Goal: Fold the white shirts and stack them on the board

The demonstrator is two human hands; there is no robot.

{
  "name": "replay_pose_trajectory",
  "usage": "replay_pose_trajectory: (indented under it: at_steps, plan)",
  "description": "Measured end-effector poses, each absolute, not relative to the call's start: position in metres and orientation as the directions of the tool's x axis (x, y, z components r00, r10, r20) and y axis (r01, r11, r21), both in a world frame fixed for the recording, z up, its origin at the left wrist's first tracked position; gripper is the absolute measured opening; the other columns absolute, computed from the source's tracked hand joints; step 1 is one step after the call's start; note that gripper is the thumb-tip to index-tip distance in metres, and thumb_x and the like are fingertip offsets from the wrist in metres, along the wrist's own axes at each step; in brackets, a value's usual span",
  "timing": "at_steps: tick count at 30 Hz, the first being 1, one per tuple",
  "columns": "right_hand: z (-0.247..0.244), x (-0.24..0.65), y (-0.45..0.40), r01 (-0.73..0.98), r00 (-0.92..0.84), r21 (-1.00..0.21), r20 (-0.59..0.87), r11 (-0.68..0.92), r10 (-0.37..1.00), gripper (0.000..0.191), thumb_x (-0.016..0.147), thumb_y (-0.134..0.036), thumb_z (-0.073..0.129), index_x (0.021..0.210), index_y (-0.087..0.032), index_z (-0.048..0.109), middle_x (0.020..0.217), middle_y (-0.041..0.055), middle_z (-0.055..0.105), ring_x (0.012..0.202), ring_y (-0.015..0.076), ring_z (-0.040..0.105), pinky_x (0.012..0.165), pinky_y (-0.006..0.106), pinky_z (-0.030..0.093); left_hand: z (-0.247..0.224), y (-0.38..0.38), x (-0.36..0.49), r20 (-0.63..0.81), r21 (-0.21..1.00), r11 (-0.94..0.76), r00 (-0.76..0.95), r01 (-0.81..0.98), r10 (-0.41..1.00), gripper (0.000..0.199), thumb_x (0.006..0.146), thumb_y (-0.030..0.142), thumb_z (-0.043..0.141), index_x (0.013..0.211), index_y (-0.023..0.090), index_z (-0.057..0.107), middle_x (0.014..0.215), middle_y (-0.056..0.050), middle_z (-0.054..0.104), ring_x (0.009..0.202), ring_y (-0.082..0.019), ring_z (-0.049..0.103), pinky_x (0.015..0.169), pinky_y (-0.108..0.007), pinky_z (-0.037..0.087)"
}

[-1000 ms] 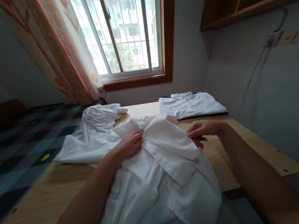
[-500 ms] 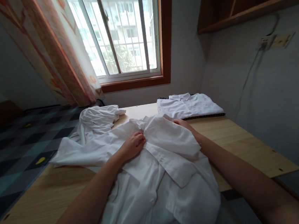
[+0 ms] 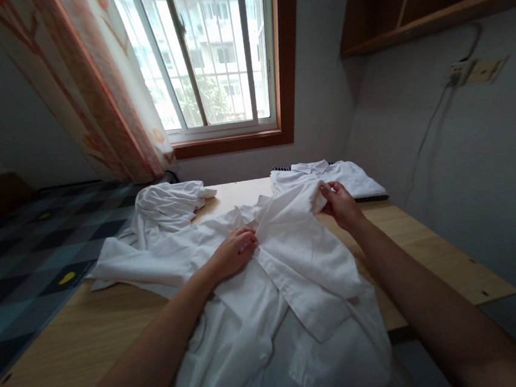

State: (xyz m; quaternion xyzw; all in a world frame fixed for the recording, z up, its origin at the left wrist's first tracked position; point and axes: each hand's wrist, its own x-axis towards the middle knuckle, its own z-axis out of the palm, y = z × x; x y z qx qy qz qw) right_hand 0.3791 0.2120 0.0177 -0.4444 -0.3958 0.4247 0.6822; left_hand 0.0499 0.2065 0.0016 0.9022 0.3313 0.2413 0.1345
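Right hand (image 3: 340, 205) has raised the far right edge of the white shirt (image 3: 303, 253) since the earlier frame, pinching it | left hand (image 3: 236, 250) curled on its middle, cannot tell if pinching | white shirt rumpled, spread on counter (image 3: 428, 250), draping over near edge | crumpled garment (image 3: 165, 203) far left; folded shirt (image 3: 354, 174) far right, partly hidden behind raised cloth

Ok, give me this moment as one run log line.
left hand: curled on white shirt | right hand: pinching that shirt's far right edge | folded shirt: far right of table | crumpled garment: far left
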Motion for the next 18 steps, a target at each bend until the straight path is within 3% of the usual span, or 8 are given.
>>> replay_pose_trajectory:
  at_steps: [6,10,13,18]
  plan:
    - [0.019,0.380,0.212,-0.219,0.347,-0.943,0.165,0.250,0.923,0.058,0.061,-0.065,0.079,0.091,-0.028,0.046,0.071,-0.0084,0.059,0.062,0.0132,0.059,0.056,0.028,0.056,0.001,0.206,0.050,0.361,0.403,-0.749,0.661,0.525,0.658,0.019,0.091,0.028,0.047,0.090,0.022,0.064,0.115,-0.010,0.067,0.109,-0.022,0.061,0.097,-0.035,0.050]
    - [0.016,0.378,0.215,-0.211,0.357,-0.938,0.188,0.275,0.915,0.054,0.066,-0.067,0.074,0.091,-0.027,0.049,0.068,-0.0087,0.055,0.058,0.0113,0.053,0.051,0.022,0.048,0.001,0.207,0.050,0.374,0.399,-0.761,0.667,0.511,0.645,0.019,0.091,0.028,0.047,0.091,0.021,0.064,0.114,-0.010,0.067,0.108,-0.023,0.061,0.097,-0.036,0.050]
    - [0.019,0.378,0.212,-0.102,0.352,-0.936,0.282,0.337,0.892,0.049,0.072,-0.068,0.070,0.094,-0.027,0.052,0.068,-0.0075,0.056,0.060,0.0123,0.052,0.052,0.023,0.044,0.001,0.208,0.050,0.374,0.409,-0.760,0.667,0.505,0.645,0.019,0.092,0.028,0.046,0.092,0.021,0.064,0.113,-0.010,0.068,0.108,-0.023,0.060,0.096,-0.036,0.049]
    - [0.028,0.383,0.203,0.223,0.263,-0.895,0.438,0.387,0.860,0.040,0.079,-0.061,0.065,0.097,-0.026,0.058,0.065,-0.0057,0.054,0.055,0.0135,0.047,0.050,0.025,0.037,0.004,0.206,0.050,0.349,0.417,-0.749,0.670,0.514,0.655,0.021,0.093,0.030,0.043,0.092,0.021,0.062,0.112,-0.010,0.067,0.106,-0.022,0.060,0.096,-0.036,0.049]
